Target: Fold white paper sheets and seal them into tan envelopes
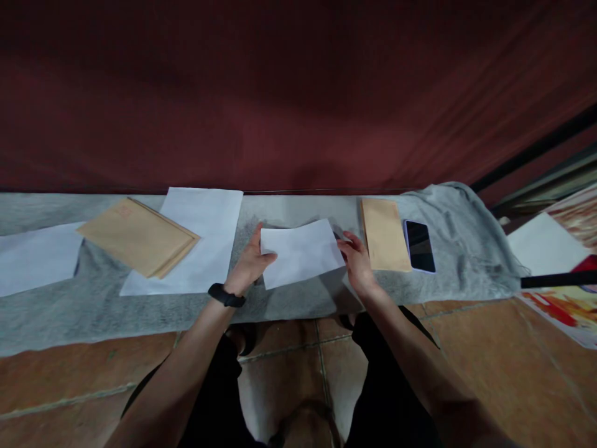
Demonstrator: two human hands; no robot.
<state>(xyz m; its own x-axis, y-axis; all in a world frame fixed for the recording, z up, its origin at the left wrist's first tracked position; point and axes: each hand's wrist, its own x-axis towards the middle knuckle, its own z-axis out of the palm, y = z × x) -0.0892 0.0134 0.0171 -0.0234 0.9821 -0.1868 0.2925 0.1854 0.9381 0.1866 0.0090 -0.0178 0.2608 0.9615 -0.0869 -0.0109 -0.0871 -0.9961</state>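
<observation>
A white sheet of paper, apparently folded, is held between my two hands over the grey cloth. My left hand pinches its left edge, with the thumb on top. At the right end, the fingers of my right hand are curled around the edge, the fingertips partly behind the paper. Just right of that hand lies a stack of brown envelopes. Left of my left hand, more brown envelopes rest partly on large white sheets.
A grey cloth covers the long narrow surface. A phone lies right of the envelopes. Another white sheet is at the far left. A dark red curtain hangs behind, and a dark bar juts in at the right.
</observation>
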